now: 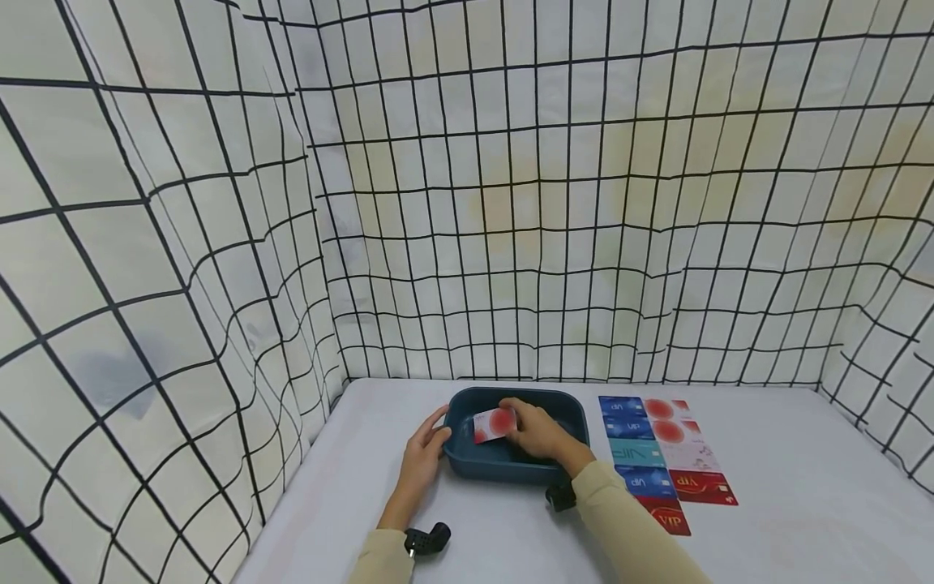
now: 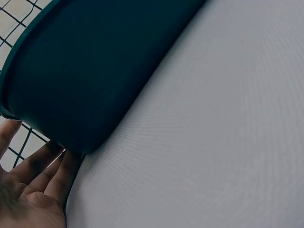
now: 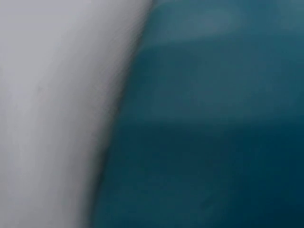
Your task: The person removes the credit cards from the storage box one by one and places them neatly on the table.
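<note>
A dark teal plastic basin (image 1: 499, 470) with rounded corners stands on the white table. My left hand (image 1: 419, 462) rests against its left end from outside, fingers extended along the wall and thumb near the rim. In the left wrist view, the left hand (image 2: 35, 183) has fingers touching the basin's (image 2: 85, 76) outer end. My right hand (image 1: 540, 430) reaches over the basin and pinches a white card with a red circle (image 1: 490, 426) above its inside. The right wrist view holds only the basin's blurred wall (image 3: 204, 85); the right hand is out of sight there.
Right of the basin lie two columns of cards: blue VIP cards (image 1: 642, 482), a teal card (image 1: 638, 453), red VIP cards (image 1: 702, 487) and white cards with red circles (image 1: 689, 431). Wire mesh (image 1: 511, 243) backed by pale sheeting surrounds the table (image 1: 803, 487).
</note>
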`<state>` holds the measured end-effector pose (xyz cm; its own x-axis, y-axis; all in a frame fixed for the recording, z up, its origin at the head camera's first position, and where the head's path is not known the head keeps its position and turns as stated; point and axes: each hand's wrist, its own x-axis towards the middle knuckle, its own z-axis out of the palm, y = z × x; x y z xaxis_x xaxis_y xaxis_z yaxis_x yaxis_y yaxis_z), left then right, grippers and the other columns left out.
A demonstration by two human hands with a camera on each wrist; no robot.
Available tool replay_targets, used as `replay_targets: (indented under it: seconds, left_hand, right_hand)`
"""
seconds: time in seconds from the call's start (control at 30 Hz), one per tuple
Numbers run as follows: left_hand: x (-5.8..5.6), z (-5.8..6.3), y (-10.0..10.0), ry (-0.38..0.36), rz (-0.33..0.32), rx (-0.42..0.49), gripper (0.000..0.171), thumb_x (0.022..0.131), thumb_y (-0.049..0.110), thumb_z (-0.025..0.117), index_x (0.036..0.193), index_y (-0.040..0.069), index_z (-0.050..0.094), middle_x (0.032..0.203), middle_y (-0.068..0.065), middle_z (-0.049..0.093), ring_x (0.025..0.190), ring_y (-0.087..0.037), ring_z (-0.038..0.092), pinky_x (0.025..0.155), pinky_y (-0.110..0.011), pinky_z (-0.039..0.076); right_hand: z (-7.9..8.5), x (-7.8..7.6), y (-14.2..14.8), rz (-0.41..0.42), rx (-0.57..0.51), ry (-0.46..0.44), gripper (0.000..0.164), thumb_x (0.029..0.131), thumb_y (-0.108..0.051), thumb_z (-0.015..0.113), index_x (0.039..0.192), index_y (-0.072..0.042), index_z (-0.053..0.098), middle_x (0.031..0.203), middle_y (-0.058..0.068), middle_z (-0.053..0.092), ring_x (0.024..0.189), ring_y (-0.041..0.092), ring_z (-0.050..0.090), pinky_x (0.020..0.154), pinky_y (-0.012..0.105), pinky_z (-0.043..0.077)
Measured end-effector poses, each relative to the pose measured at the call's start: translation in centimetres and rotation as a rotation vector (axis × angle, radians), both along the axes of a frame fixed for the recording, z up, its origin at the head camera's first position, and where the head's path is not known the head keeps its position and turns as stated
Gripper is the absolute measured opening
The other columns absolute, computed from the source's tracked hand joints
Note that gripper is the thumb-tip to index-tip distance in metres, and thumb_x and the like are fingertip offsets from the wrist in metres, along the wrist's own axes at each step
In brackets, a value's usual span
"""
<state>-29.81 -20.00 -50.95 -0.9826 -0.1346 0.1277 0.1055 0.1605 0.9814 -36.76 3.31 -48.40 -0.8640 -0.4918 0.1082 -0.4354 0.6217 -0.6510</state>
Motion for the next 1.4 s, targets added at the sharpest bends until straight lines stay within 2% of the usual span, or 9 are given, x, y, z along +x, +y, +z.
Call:
replay_targets:
  seconds: [0.13,0.23,0.37,0.63,0.8,0.87,1.03,1.2,1.4]
  left_hand:
    - [1.4,2.1,0.4,0.003,-0.007,-0.003,0.045,0.106,0.015,0.052,0.150,0.009,0.051,0.141,-0.027,0.061,0.125,-0.037,0.061,0.099,-0.042,0.053]
    - [1.1,1.5,0.3,0.008,0.005,-0.014,0.045,0.106,0.020,0.052,0.151,0.013,0.052,0.142,-0.024,0.061,0.126,-0.034,0.061,0.102,-0.045,0.053]
    - [-0.3,-0.7,-0.1,0.005,0.021,-0.015,0.045,0.107,0.026,0.053,0.151,0.021,0.052,0.144,-0.019,0.061,0.127,-0.030,0.061,0.106,-0.048,0.051]
    - [-0.2,-0.7,-0.2,0.009,0.019,-0.002,0.045,0.106,0.024,0.054,0.151,0.018,0.052,0.141,-0.020,0.063,0.122,-0.027,0.063,0.098,-0.039,0.054]
    - [-0.6,-0.7,-0.3,0.018,0.023,-0.048,0.045,0.105,0.023,0.055,0.150,0.020,0.054,0.137,-0.017,0.066,0.117,-0.022,0.063,0.088,-0.027,0.050]
    - [-0.6,-0.8,-0.3,0.017,0.023,-0.052,0.044,0.105,0.023,0.055,0.150,0.020,0.054,0.137,-0.017,0.066,0.119,-0.023,0.064,0.089,-0.027,0.050]
    - [-0.6,-0.7,-0.3,0.025,0.020,-0.034,0.044,0.105,0.022,0.056,0.149,0.020,0.055,0.138,-0.018,0.066,0.125,-0.028,0.063,0.093,-0.030,0.052]
    - [-0.5,-0.7,-0.2,0.019,0.019,-0.044,0.045,0.106,0.023,0.055,0.150,0.020,0.053,0.139,-0.017,0.065,0.125,-0.027,0.062,0.092,-0.030,0.051]
    - [0.5,0.9,0.1,0.012,0.004,-0.043,0.045,0.106,0.018,0.053,0.151,0.012,0.052,0.139,-0.022,0.063,0.124,-0.030,0.062,0.094,-0.035,0.053]
  right_hand:
    - [0.2,-0.2,0.1,0.009,-0.028,0.032,0.049,0.099,-0.008,0.064,0.145,-0.010,0.051,0.102,0.006,0.065,0.085,0.018,0.055,0.077,0.033,0.050]
    - [0.3,-0.1,0.2,0.022,-0.068,0.046,0.049,0.099,-0.007,0.063,0.146,-0.011,0.051,0.104,0.006,0.063,0.085,0.017,0.053,0.074,0.031,0.046]
    - [0.6,0.1,0.4,0.028,-0.135,0.036,0.051,0.099,-0.005,0.063,0.147,-0.014,0.050,0.108,0.007,0.061,0.085,0.017,0.052,0.072,0.029,0.045]
    - [2.3,1.5,1.8,0.070,-0.189,0.012,0.053,0.100,-0.004,0.062,0.150,-0.014,0.047,0.099,0.006,0.057,0.078,0.016,0.050,0.067,0.025,0.044]
    - [3.3,2.6,3.2,0.108,-0.227,0.020,0.051,0.102,-0.006,0.059,0.151,-0.014,0.045,0.125,0.011,0.062,0.091,0.017,0.057,0.074,0.025,0.049]
    - [3.5,3.0,3.8,0.128,-0.246,0.020,0.052,0.102,-0.005,0.058,0.152,-0.012,0.043,0.138,0.014,0.058,0.098,0.019,0.059,0.079,0.025,0.051]
    - [3.6,4.3,5.4,0.116,-0.267,0.016,0.056,0.101,-0.006,0.061,0.153,-0.012,0.043,0.147,0.013,0.055,0.109,0.023,0.062,0.089,0.028,0.057]
    - [3.3,5.9,7.2,0.040,-0.259,-0.028,0.057,0.099,-0.010,0.066,0.152,-0.018,0.047,0.134,0.010,0.059,0.093,0.020,0.062,0.078,0.025,0.057]
    - [3.2,7.8,9.9,0.001,-0.253,-0.034,0.057,0.098,-0.016,0.068,0.152,-0.016,0.047,0.094,0.007,0.060,0.073,0.017,0.058,0.061,0.025,0.051]
